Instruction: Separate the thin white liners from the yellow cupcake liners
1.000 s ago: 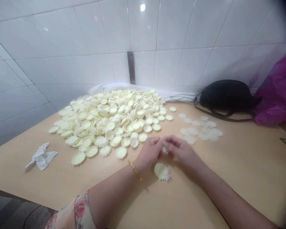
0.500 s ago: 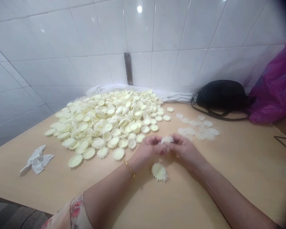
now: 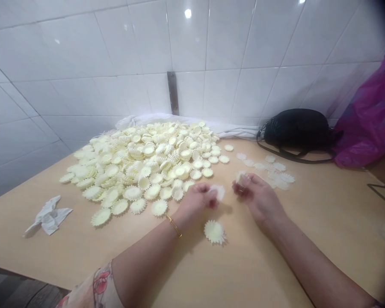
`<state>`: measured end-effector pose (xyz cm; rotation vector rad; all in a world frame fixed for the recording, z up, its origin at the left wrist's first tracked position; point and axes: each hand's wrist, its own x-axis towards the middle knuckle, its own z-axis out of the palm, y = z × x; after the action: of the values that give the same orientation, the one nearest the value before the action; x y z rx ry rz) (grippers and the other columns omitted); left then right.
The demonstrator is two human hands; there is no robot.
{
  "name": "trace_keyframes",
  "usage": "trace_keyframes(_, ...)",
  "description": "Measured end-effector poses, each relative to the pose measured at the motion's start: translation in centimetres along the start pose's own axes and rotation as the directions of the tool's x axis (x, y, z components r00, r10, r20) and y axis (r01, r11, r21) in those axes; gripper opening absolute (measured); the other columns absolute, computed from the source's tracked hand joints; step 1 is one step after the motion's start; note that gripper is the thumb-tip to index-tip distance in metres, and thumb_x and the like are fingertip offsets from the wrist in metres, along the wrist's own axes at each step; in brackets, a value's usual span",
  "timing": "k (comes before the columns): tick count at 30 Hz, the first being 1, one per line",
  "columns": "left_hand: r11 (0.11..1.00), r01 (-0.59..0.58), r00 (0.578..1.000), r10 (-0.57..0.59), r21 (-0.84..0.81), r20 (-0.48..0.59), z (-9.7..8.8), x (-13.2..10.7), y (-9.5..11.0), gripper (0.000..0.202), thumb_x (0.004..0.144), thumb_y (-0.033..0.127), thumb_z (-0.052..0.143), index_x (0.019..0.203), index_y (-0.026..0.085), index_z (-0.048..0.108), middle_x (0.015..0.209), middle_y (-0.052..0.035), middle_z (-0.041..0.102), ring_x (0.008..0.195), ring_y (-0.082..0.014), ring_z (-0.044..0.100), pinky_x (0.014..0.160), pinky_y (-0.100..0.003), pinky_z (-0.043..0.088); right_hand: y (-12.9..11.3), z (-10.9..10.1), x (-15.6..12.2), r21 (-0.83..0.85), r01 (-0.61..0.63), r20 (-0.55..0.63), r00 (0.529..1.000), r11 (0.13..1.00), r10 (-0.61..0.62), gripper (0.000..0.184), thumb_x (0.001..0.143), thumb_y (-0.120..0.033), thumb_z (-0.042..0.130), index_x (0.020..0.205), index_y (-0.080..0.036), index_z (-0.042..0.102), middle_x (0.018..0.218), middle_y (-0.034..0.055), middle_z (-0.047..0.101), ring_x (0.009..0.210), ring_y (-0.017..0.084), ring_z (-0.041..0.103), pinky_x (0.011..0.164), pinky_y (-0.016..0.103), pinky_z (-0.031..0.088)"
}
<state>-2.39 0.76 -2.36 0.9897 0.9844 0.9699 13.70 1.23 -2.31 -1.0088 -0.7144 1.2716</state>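
My left hand [image 3: 199, 197] is closed in a pinch on a thin white petal-edged disc [image 3: 217, 192], blurred by motion. To its right, my right hand [image 3: 258, 194] pinches a pale petal-edged piece [image 3: 241, 177], also smeared. The two hands are apart, both over the table. Below them lies a stack of cream flower-shaped discs [image 3: 214, 231], with ragged white edges showing at its lower right. Left of my hands spreads a large heap of cream, scallop-edged flower cups [image 3: 147, 156]. Thin white flower-shaped discs [image 3: 277, 171] are scattered behind my right hand.
A crumpled white scrap [image 3: 49, 215] lies at the left of the wooden table [image 3: 244, 273]. At the back right are a black bag [image 3: 298, 128] with a strap and a magenta plastic bag [image 3: 367, 115]. White cloth [image 3: 234, 129] runs along the tiled wall.
My hands were together over one white petal-edged bunch. Now they have parted, the right hand moving right and slightly up, each with a pale piece. The stack below has stayed put.
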Motion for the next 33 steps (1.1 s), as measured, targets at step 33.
trace_keyframes(33,0.996,-0.085,0.994,0.086,-0.011,0.073,0.9,-0.8,0.6,0.019,0.062,0.022,0.069,0.072,0.013,0.055,0.062,0.0005,0.055,0.053,-0.0071,0.049,0.053,-0.021,0.039,0.7,0.9,-1.5,-0.266,-0.024,0.317,0.942,0.964,0.111,0.035,0.066,-0.049,0.068,0.057,-0.017,0.056,0.055,-0.0012,0.053,0.053,0.011,0.046,0.051,0.024,0.036)
